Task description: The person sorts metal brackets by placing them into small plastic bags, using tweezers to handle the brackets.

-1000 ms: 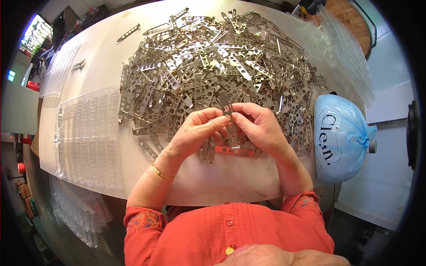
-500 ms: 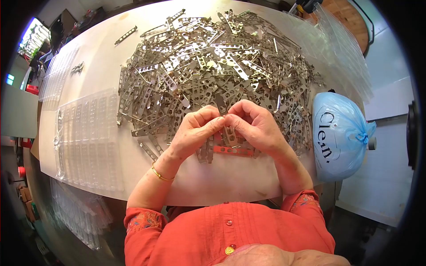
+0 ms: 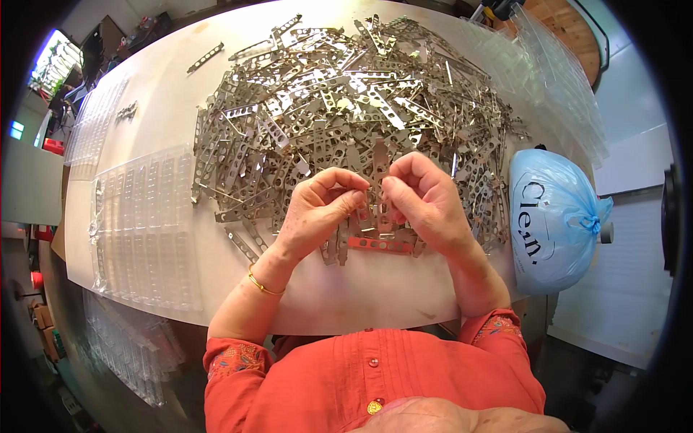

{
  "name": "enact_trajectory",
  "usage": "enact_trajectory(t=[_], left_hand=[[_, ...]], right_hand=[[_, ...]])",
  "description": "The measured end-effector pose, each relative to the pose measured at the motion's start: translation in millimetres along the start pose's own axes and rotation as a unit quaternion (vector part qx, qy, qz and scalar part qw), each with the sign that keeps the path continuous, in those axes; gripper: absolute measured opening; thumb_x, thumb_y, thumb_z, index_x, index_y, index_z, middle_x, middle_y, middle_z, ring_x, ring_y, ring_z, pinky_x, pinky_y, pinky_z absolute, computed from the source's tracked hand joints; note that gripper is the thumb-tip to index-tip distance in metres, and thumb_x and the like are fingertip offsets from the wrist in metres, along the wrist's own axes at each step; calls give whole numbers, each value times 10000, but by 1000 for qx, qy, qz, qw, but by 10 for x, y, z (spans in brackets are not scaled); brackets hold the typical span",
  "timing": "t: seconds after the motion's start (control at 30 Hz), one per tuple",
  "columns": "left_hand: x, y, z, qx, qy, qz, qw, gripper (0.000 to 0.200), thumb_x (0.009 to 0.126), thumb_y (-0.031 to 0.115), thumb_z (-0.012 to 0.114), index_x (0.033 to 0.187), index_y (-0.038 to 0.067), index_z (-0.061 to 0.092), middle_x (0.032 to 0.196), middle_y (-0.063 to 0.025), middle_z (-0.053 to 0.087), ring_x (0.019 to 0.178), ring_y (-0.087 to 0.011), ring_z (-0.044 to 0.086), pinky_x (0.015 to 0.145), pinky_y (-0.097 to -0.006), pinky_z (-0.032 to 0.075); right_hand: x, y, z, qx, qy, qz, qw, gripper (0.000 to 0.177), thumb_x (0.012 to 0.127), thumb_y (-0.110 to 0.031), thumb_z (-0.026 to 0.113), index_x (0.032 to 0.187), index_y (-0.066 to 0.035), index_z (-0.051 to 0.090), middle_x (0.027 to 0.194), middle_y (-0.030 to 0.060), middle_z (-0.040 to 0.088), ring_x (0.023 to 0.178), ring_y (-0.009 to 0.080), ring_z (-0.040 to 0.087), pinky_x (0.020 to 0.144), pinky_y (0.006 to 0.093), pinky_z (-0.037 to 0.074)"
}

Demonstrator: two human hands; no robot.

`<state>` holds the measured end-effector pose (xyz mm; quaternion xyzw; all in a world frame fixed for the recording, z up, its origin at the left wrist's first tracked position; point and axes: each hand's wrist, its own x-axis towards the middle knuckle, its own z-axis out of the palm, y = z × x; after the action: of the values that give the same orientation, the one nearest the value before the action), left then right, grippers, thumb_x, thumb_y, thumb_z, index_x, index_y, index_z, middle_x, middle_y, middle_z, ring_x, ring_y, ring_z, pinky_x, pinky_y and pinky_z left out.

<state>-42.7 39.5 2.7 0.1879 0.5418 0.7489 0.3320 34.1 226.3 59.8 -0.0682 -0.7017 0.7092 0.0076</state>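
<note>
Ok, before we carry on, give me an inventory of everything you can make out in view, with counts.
Table: 1, pale, centre
Metal strips: too many to count, silver-grey, heaped mid-table
Lone strip: 1, grey, beyond the heap, far left
Red strip: 1, red, heap's near edge
Small metal parts: count unclear, grey, table's left
Clear plastic trays: at least 2, colourless, table's left
Lower trays: several, colourless, below table's left edge
Plastic sheets: several, colourless, far right
Bag: 1, blue, right edge
Background items: too unclear to count
Bracelet: 1, gold, left wrist
Shirt: 1, orange-red, bottom
Hands: 2, bare, over heap's near side
</note>
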Motion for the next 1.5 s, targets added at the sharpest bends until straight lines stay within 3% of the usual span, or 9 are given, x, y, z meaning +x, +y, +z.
enact_trajectory(t=[0.07,0.27,0.4,0.47,0.57,0.67,0.87,1.3,1.5], left_hand=[[6,7,6,-59,1,10,998,343,957,44,654,1282,24,550,1028,-35,609,855,-106,654,742,-257,557],[5,81,78,-133,7,41,990,660,920,-15,666,1484,70,335,954,-16,577,835,-134,653,761,-330,598],[16,32,25,-130,22,4,991,657,921,-7,670,1488,58,345,974,-38,592,842,-156,663,761,-340,600],[28,32,11,-144,-9,-21,989,630,922,18,681,1458,4,351,1000,-68,615,826,-178,689,705,-298,584],[19,36,-4,-143,-20,-25,989,595,918,21,690,1439,40,403,1073,-97,634,860,-181,678,769,-351,601],[24,37,-5,-137,-16,-34,990,583,913,19,694,1424,43,415,1093,-110,645,842,-179,679,742,-331,591],[14,46,11,-132,-13,-43,990,584,905,13,701,1417,54,424,1086,-118,663,808,-183,683,690,-288,554],[13,39,2,-145,-18,-48,988,579,910,-12,685,1418,56,415,1093,-143,678,812,-196,684,708,-311,569],[14,40,-7,-156,-20,-59,986,578,911,-27,676,1417,66,413,1012,-109,664,811,-203,684,731,-330,587]], right_hand=[[21,-47,-47,-14,23,30,999,100,979,-114,603,985,-24,561,779,-7,599,624,32,564,525,212,463],[76,35,-52,-6,8,74,997,132,974,-150,617,980,-30,564,770,-10,599,588,37,573,500,206,474],[80,49,-59,-22,-2,91,996,153,970,-173,626,983,-32,569,747,-15,600,583,41,579,498,208,485],[75,29,-43,-30,2,91,995,153,969,-178,626,983,-35,574,726,-18,600,580,41,578,492,212,486],[73,10,-39,-52,2,96,994,153,969,-181,624,979,-37,574,716,-21,599,577,41,577,493,213,488],[73,14,-39,-51,-3,95,994,152,969,-183,621,972,-38,573,715,-21,598,574,43,576,494,216,487],[71,12,-35,-60,-5,102,993,143,965,-177,617,964,-43,569,714,-21,595,563,46,571,486,220,477],[71,7,-32,-58,-7,104,993,140,964,-170,610,962,-38,564,726,-12,600,565,45,575,481,218,480],[78,23,-42,-57,-13,105,993,150,962,-180,613,964,-38,562,749,-5,610,570,50,584,487,221,492]])
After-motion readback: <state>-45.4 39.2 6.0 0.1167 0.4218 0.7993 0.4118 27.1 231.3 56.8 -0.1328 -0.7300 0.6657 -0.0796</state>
